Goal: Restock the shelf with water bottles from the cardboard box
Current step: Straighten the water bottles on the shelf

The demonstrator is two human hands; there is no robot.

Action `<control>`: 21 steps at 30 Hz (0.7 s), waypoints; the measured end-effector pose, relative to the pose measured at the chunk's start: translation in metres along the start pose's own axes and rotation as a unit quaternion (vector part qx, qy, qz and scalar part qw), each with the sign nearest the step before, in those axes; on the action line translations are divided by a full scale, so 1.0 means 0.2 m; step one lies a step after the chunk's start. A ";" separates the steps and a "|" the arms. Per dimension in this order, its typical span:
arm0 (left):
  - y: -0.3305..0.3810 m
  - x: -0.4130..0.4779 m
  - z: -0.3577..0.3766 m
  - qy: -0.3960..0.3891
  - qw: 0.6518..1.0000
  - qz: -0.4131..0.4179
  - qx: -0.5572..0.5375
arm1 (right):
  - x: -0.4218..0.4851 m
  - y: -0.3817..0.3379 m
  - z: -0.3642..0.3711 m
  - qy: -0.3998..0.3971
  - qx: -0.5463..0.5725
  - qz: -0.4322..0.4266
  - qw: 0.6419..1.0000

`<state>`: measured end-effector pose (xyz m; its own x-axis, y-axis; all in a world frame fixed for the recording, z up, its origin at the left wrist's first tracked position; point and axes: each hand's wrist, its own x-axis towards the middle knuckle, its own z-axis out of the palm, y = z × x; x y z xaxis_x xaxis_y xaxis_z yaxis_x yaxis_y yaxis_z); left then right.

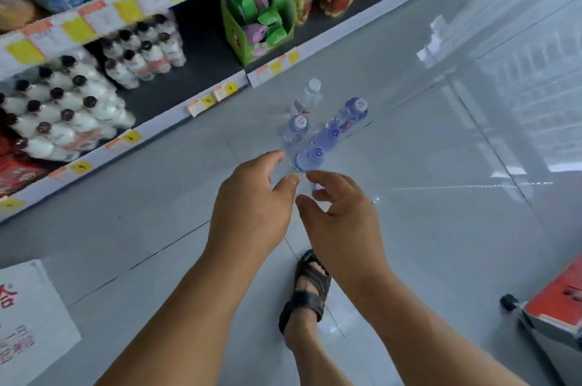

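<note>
Water bottles (310, 159) on glossy grey floor tiles (441, 228), stocked shelf (192, 77) beside

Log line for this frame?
phase: reach | left hand: open, near water bottles | right hand: grip unclear | bottles: upright on floor by shelf

Shop aisle, shiny grey tile floor (441, 244) with bright glare (441, 39) bouncing off it up top right. Shelving (163, 126) runs along the left, yellow price tags (131, 136) stuck on the edges.

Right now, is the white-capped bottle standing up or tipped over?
Standing up: the white-capped bottle rests base-down on the floor, cap pointing up toward the camera.
</note>
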<state>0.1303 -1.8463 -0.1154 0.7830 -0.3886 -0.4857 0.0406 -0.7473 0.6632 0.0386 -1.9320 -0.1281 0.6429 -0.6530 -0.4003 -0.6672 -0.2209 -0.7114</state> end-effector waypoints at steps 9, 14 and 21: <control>-0.03 0.30 0.48 -0.052 0.997 0.048 0.010 | 0.39 0.66 0.00 0.052 -0.079 0.095 0.991; -0.22 0.51 0.73 -0.074 0.995 0.062 0.021 | 0.57 0.93 0.22 0.058 -0.088 0.089 0.990; -0.36 0.68 0.84 -0.089 0.994 0.060 0.016 | 0.70 1.09 0.39 0.104 -0.055 0.108 0.987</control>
<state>0.1297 -1.9354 -0.3246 0.6591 -0.5628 -0.4988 -0.0690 -0.7057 0.7051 0.0121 -2.0149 -0.3831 0.3984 -0.8254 -0.3999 -0.8242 -0.1309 -0.5510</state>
